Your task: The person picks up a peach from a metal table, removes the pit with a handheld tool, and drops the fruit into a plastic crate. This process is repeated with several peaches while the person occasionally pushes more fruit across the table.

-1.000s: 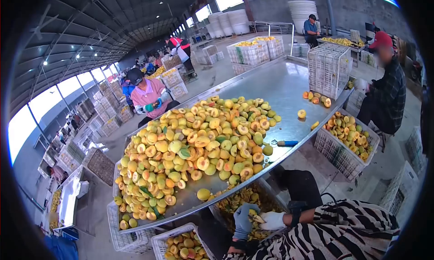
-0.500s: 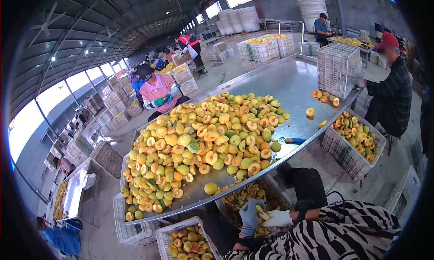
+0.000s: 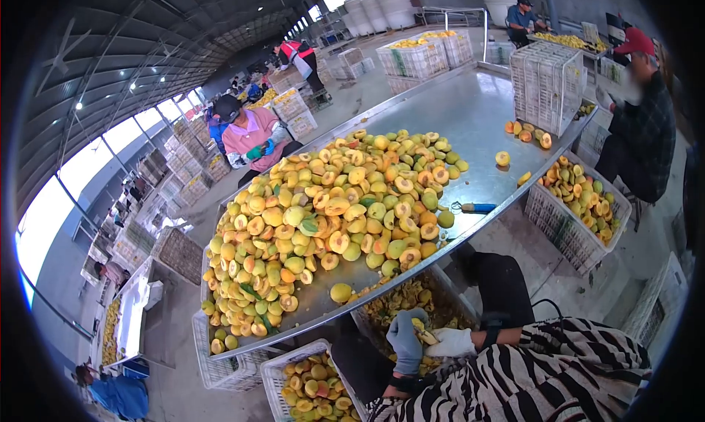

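Observation:
My left hand (image 3: 405, 341), in a grey glove, is closed round a piece of yellow peach (image 3: 424, 332). Close against it is my right hand (image 3: 451, 343) in a white glove, fingers curled toward the fruit; what it grips is hidden. Both hands are over a crate (image 3: 449, 293) holding yellow peach scraps (image 3: 393, 304). Above them, a large heap of halved yellow peaches (image 3: 330, 209) lies on the metal table (image 3: 481, 121). A blue-handled tool (image 3: 477, 208) rests near the table's edge.
Crates of peach halves stand at lower left (image 3: 273, 382) and right (image 3: 569, 235). A stack of white crates (image 3: 547, 88) is on the table's far right. A person in pink (image 3: 253, 136) sits across; another person in a dark checked shirt (image 3: 646, 136) sits at right.
The view has shifted slightly, moving the table and heap a little up in the picture. My hands remain together at the peach piece, the left slightly turned.

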{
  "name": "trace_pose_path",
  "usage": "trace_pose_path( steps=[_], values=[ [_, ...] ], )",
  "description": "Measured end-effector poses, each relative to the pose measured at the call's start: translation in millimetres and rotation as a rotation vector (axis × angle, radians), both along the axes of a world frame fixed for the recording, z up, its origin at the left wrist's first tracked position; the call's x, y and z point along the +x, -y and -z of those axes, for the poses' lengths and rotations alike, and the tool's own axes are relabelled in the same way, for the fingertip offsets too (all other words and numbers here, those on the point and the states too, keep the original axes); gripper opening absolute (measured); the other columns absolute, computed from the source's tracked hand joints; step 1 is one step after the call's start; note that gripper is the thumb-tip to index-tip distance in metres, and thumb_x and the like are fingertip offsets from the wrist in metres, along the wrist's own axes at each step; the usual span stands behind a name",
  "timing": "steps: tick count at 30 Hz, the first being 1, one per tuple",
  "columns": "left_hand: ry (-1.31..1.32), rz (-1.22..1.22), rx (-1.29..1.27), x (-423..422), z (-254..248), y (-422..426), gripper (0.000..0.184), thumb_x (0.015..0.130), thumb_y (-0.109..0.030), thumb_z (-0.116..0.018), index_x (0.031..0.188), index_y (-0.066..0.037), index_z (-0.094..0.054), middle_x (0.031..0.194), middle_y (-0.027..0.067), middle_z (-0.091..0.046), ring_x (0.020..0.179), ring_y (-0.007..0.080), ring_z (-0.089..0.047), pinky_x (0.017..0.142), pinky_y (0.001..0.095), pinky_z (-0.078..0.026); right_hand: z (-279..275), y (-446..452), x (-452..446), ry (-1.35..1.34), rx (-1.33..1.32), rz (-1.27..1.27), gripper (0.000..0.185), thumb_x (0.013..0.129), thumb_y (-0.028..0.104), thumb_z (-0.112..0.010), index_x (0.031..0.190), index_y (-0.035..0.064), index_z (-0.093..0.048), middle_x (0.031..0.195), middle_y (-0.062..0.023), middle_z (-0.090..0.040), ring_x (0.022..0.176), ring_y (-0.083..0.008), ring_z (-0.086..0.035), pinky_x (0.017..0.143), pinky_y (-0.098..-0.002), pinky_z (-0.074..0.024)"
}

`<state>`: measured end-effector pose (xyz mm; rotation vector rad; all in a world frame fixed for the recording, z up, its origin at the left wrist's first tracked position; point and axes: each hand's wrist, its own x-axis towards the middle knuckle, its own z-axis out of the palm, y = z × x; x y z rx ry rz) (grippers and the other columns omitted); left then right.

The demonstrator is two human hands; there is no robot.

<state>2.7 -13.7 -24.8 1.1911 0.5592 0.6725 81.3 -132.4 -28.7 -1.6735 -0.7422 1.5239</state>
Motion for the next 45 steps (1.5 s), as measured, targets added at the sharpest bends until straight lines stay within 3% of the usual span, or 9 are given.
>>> trace_pose_path(
  steps=[3,7,10,14,20,26,29,36,45],
  values=[
    [0.041,0.000,-0.148,6,-7,2,0.040,0.100,-0.029,-0.047,0.086,0.003,-0.066,0.079,0.0091,-0.065,0.070,0.0152,-0.061,0.066,0.0284,-0.049,31,-2,8,0.620,0.274,-0.208,0.041,0.087,0.038,-0.055,0.106,0.0026,-0.059,0.092,-0.0245,-0.063,0.088,-0.0426,-0.060,0.079,-0.0455,-0.0491],
    [-0.105,0.003,-0.247,4,-8,8,0.036,0.099,-0.027,-0.050,0.088,0.002,-0.067,0.076,0.0078,-0.066,0.067,0.0154,-0.061,0.064,0.0274,-0.049,44,3,6,0.571,0.284,-0.214,0.039,0.087,0.037,-0.057,0.107,0.0040,-0.060,0.091,-0.0194,-0.065,0.085,-0.0361,-0.063,0.079,-0.0423,-0.0497],
    [-0.112,-0.104,-0.145,8,-3,8,0.034,0.098,-0.026,-0.052,0.089,0.002,-0.067,0.077,0.0077,-0.067,0.067,0.0152,-0.061,0.064,0.0273,-0.049,-10,3,1,-0.041,0.029,-0.020,0.037,0.087,0.033,-0.064,0.112,0.0053,-0.059,0.089,-0.0075,-0.065,0.080,-0.0186,-0.061,0.074,-0.0327,-0.0498],
    [-0.084,-0.103,-0.088,6,-10,10,0.036,0.098,-0.029,-0.053,0.086,0.002,-0.067,0.078,0.0092,-0.067,0.070,0.0164,-0.062,0.065,0.0291,-0.051,19,1,6,0.143,0.354,-0.072,0.034,0.087,0.025,-0.064,0.114,0.0060,-0.059,0.088,-0.0044,-0.064,0.071,-0.0139,-0.060,0.065,-0.0294,-0.0504],
    [0.079,0.110,-0.050,-1,-25,1,0.044,0.100,-0.035,-0.044,0.085,0.001,-0.065,0.078,0.0110,-0.065,0.071,0.0183,-0.060,0.068,0.0309,-0.047,-16,5,25,-0.436,0.120,-0.126,0.014,0.092,0.022,-0.063,0.096,0.0093,-0.059,0.068,0.0007,-0.056,0.049,-0.0062,-0.050,0.039,-0.0229,-0.0382],
    [0.173,-0.062,-0.327,13,-16,12,0.044,0.100,-0.034,-0.045,0.082,0.002,-0.064,0.077,0.0109,-0.065,0.070,0.0170,-0.060,0.068,0.0298,-0.048,-25,6,29,-0.545,-0.027,-0.031,0.010,0.091,0.016,-0.062,0.089,0.0085,-0.057,0.065,0.0005,-0.053,0.048,-0.0057,-0.045,0.040,-0.0227,-0.0354],
    [0.092,0.015,-0.144,12,-11,8,0.038,0.098,-0.034,-0.052,0.086,0.000,-0.063,0.080,0.0089,-0.065,0.071,0.0166,-0.062,0.069,0.0290,-0.051,-23,10,29,-0.338,0.071,-0.019,0.009,0.089,0.014,-0.062,0.095,0.0092,-0.057,0.071,0.0012,-0.057,0.051,-0.0057,-0.048,0.043,-0.0235,-0.0380],
    [0.156,-0.151,-0.503,19,6,8,0.033,0.094,-0.034,-0.062,0.089,-0.002,-0.067,0.084,0.0068,-0.068,0.069,0.0158,-0.065,0.062,0.0294,-0.056,13,0,24,0.651,0.579,-0.355,0.018,0.082,0.017,-0.055,0.091,0.0022,-0.061,0.095,-0.0202,-0.061,0.093,-0.0390,-0.057,0.079,-0.0458,-0.0470],
    [0.346,-0.295,-0.670,-10,9,-4,0.037,0.095,-0.040,-0.054,0.092,-0.004,-0.065,0.081,0.0062,-0.065,0.068,0.0180,-0.063,0.060,0.0308,-0.053,21,-5,-7,0.864,0.400,-0.270,0.025,0.082,0.017,-0.056,0.104,0.0043,-0.060,0.094,-0.0228,-0.060,0.086,-0.0424,-0.060,0.075,-0.0487,-0.0501]
  ],
)
